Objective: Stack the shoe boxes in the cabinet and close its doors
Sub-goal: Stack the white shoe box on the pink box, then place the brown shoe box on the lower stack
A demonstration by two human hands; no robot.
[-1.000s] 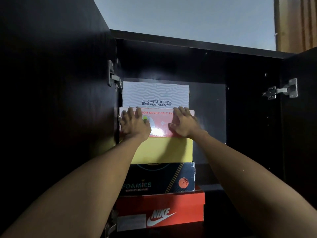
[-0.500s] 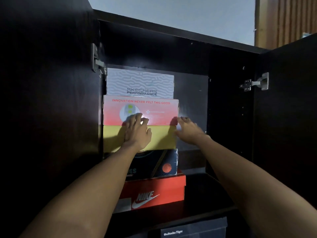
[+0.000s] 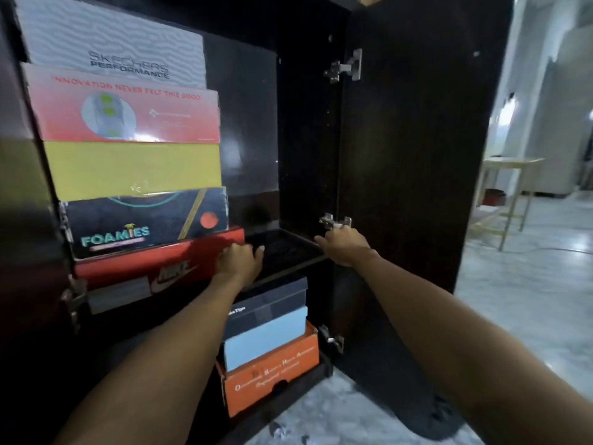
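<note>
Five shoe boxes stand stacked on the left of the dark cabinet's upper shelf (image 3: 290, 248): a grey Skechers box (image 3: 112, 49) on top, then a pink box (image 3: 128, 114), a yellow box (image 3: 134, 170), a dark Foamies box (image 3: 144, 223) and a red Nike box (image 3: 138, 271). Below the shelf sit a dark box (image 3: 269, 300), a light blue box (image 3: 266, 338) and an orange box (image 3: 272, 380). My left hand (image 3: 239, 260) hangs loosely curled at the Nike box's right end. Near the shelf's right front corner, under a hinge (image 3: 335, 221), my right hand (image 3: 345, 245) is loosely curled and holds nothing.
The right door (image 3: 417, 155) stands wide open, and the left door (image 3: 22, 220) is open at the frame's left edge. The right half of the upper shelf holds no boxes. A pale wooden table (image 3: 510, 194) stands on the tiled floor (image 3: 529, 300) beyond the right door.
Both hands have come off the fronts of the pink and yellow boxes and dropped to the level of the shelf. The view has tilted down and right, showing the lower boxes.
</note>
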